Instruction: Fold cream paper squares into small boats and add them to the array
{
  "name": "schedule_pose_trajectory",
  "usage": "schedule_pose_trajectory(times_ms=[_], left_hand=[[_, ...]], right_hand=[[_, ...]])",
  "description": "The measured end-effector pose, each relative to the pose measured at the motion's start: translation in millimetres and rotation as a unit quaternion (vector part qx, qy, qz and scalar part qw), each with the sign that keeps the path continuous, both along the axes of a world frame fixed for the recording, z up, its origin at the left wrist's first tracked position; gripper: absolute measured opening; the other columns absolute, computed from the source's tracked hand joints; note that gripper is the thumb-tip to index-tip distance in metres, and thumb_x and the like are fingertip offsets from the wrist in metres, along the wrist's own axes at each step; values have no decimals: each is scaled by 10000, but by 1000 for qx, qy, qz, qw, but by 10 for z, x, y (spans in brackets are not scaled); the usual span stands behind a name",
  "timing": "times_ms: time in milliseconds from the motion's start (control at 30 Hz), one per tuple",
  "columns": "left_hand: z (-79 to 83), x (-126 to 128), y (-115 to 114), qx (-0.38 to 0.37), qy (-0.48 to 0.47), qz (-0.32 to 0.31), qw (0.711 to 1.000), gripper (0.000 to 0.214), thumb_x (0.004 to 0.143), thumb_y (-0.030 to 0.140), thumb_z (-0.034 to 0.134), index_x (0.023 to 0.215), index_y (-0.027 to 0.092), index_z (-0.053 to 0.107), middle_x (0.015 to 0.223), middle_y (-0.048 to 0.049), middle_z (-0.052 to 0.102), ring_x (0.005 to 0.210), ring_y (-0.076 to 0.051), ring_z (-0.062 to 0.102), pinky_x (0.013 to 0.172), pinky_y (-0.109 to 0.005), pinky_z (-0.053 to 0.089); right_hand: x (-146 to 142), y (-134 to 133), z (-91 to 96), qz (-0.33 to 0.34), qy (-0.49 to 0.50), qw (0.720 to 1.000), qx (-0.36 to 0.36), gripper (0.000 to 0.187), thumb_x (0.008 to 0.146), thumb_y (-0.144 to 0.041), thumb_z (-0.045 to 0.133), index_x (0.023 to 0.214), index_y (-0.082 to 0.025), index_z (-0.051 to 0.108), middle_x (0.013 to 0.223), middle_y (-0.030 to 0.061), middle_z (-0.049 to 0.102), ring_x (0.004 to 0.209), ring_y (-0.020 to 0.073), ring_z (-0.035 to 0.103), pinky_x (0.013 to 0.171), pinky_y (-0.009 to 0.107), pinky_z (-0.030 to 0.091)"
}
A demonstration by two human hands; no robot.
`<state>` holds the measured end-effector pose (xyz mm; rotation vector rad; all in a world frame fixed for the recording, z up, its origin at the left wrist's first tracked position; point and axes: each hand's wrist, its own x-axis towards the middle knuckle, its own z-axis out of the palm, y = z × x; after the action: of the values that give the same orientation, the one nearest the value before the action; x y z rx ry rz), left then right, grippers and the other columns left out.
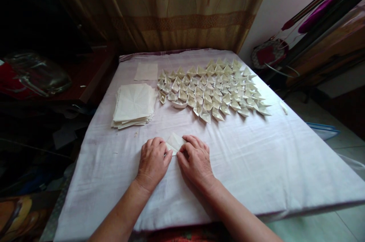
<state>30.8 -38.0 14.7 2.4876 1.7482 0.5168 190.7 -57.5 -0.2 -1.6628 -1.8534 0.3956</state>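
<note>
A small white paper piece (174, 142), partly folded, lies on the cloth-covered table (256, 166) near its front middle. My left hand (153, 161) presses down on the paper's left edge with its fingers curled. My right hand (195, 158) pinches the paper's right edge with bent fingers. Both hands meet over the paper and hide its near half.
A stack of flat white paper sheets (133, 105) sits at the left. A single sheet (146, 71) lies behind it. Several folded paper boats (212, 89) are laid in rows across the back. A curtain (176, 6) hangs behind. Dark furniture (42, 78) stands to the left.
</note>
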Motion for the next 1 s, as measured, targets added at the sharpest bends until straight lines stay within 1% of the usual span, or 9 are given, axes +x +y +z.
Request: schedule_pose_trajectory(times_ms=[167, 267, 367, 467, 600, 767, 1000], left_hand=[[21, 11, 11, -21, 18, 8, 1000, 154, 842, 231, 680, 725, 205, 582, 939, -69, 633, 900, -268, 559, 770, -409, 455], [42, 13, 10, -28, 21, 4, 999, 175, 844, 244, 684, 714, 207, 573, 939, -68, 628, 903, -267, 555, 766, -404, 448], [45, 12, -1, -18, 27, 6, 999, 182, 848, 255, 685, 721, 210, 562, 922, -62, 619, 893, -259, 551, 763, -390, 439], [28, 13, -13, -17, 30, 18, 999, 167, 867, 273, 666, 758, 209, 556, 875, -52, 600, 871, -253, 548, 759, -380, 432], [1, 0, -9, -31, 5, 28, 999, 127, 882, 270, 640, 816, 206, 552, 856, -36, 584, 868, -242, 544, 779, -368, 427], [-20, -113, 0, -59, -18, 9, 998, 123, 871, 250, 640, 802, 212, 546, 900, -29, 593, 899, -241, 554, 809, -370, 435], [-24, -345, -21, -53, -16, 6, 998, 103, 873, 245, 627, 794, 213, 570, 945, -30, 614, 921, -239, 574, 815, -372, 437]], right_hand=[[-18, 16, 30, -6, -1, 1000, -6, 72, 827, -179, 650, 785, -229, 620, 1222, 68, 653, 1206, 280, 526, 978, 456, 338], [-44, 30, 38, -17, -3, 1000, -6, 91, 818, -229, 694, 771, -227, 616, 1190, 71, 654, 1169, 286, 534, 956, 460, 338], [-67, 40, 36, -26, -4, 1000, -8, 118, 805, -261, 726, 773, -226, 618, 1180, 74, 643, 1153, 291, 528, 952, 465, 332], [-75, 42, 42, -27, 1, 1000, -15, 101, 802, -233, 718, 770, -226, 623, 1181, 73, 636, 1150, 288, 521, 955, 462, 324], [-69, 43, 76, -27, 11, 999, -32, 69, 820, -211, 680, 767, -226, 638, 1185, 60, 632, 1140, 264, 522, 953, 442, 312], [-65, 47, 111, -25, 10, 999, -44, 64, 811, -190, 669, 765, -226, 643, 1174, 47, 633, 1122, 251, 523, 939, 419, 311], [-69, 55, 100, -26, 13, 999, -34, 78, 787, -178, 678, 751, -222, 625, 1147, 54, 638, 1108, 260, 522, 925, 425, 311]])
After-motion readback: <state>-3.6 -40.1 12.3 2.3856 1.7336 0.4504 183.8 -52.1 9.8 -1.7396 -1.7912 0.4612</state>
